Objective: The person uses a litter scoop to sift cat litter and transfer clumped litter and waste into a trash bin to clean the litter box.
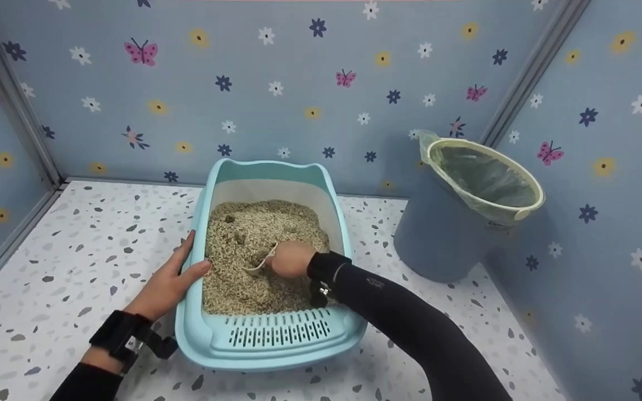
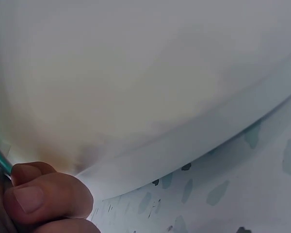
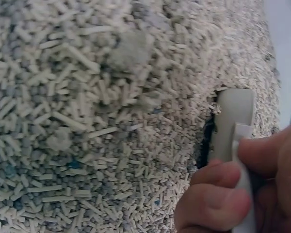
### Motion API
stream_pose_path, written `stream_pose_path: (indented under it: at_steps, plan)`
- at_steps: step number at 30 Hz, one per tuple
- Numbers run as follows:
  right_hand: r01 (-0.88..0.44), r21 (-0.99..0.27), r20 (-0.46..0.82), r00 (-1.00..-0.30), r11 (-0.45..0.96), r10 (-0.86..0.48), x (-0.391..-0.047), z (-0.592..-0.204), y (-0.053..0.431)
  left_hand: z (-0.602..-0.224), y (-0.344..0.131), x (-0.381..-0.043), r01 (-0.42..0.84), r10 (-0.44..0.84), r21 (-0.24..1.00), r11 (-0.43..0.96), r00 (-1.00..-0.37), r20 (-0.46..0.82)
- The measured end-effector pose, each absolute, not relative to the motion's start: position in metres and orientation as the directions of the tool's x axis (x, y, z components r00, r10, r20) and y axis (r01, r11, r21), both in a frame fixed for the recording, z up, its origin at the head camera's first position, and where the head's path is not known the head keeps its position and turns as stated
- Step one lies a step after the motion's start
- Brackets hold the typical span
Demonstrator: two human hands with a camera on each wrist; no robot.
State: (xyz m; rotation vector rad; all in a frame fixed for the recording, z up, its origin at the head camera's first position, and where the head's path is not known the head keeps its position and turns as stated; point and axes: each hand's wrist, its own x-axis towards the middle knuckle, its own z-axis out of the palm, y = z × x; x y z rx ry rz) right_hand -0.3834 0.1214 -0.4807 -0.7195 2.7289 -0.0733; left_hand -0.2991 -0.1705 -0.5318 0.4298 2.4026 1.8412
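The left forearm [image 1: 90,381] is angled up and inward from the lower left; the left hand [image 1: 166,285] is held in a grip, its thumb spread from the fingers. The right forearm [image 1: 404,312] is extended diagonally from the lower right, and the right hand [image 1: 292,259] is curled tightly, back uppermost.

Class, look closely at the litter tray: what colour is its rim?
The rim is light turquoise blue; it shows best in the head view.
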Motion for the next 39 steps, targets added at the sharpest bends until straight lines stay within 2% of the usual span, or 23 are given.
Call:
stream_pose_path:
  at_steps: [13,22,26,33,39]
  plan:
    - [-0.418,-0.207,-0.241,-0.854,0.884,-0.46,-0.374,-0.485,0.122,-0.53,-0.17,-0.296,0.138,0.255,0.958,0.252,-0.964,0.072]
    - [-0.381,-0.257,-0.259,-0.858,0.888,-0.443,-0.38,-0.487,0.121,-0.531,-0.171,-0.299,0.148,0.263,0.953,0.262,-0.962,0.077]
    - [-0.377,-0.254,-0.25,-0.864,0.891,-0.437,-0.392,-0.504,0.124,-0.531,-0.17,-0.299,0.15,0.262,0.952,0.267,-0.962,0.079]
    - [-0.384,-0.27,-0.225,-0.867,0.883,-0.446,-0.385,-0.494,0.122,-0.531,-0.17,-0.298,0.144,0.259,0.953,0.265,-0.963,0.073]
    - [-0.35,-0.312,-0.243,-0.869,0.883,-0.431,-0.41,-0.52,0.125,-0.53,-0.17,-0.297,0.139,0.258,0.955,0.262,-0.964,0.069]
